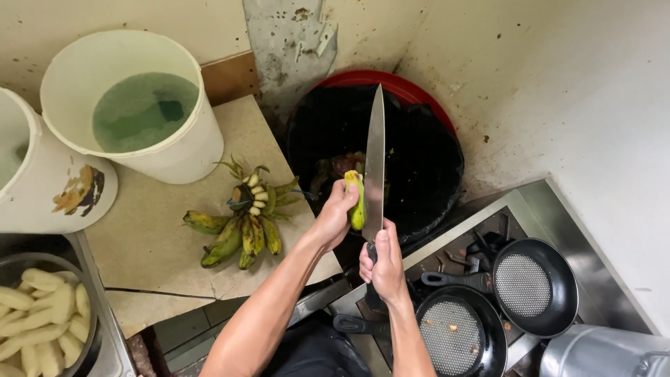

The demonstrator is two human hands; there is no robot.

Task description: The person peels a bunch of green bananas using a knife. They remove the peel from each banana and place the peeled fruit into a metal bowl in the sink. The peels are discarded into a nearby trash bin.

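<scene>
Both hands worked above a black-lined bin (426, 160) with a red rim. Left hand (335, 213) gripped a small green-yellow banana (356, 202), held upright over the bin. Right hand (382, 265) clenched the handle of a large chef's knife (375, 160), blade pointing away and lying against the banana. On the counter (146, 237) just left lay a bunch of green bananas (244, 223), beside a white bucket (132, 105) of greenish water.

Left hand (335, 213) curled closed, right hand (382, 262) fisted, forearms converging
</scene>
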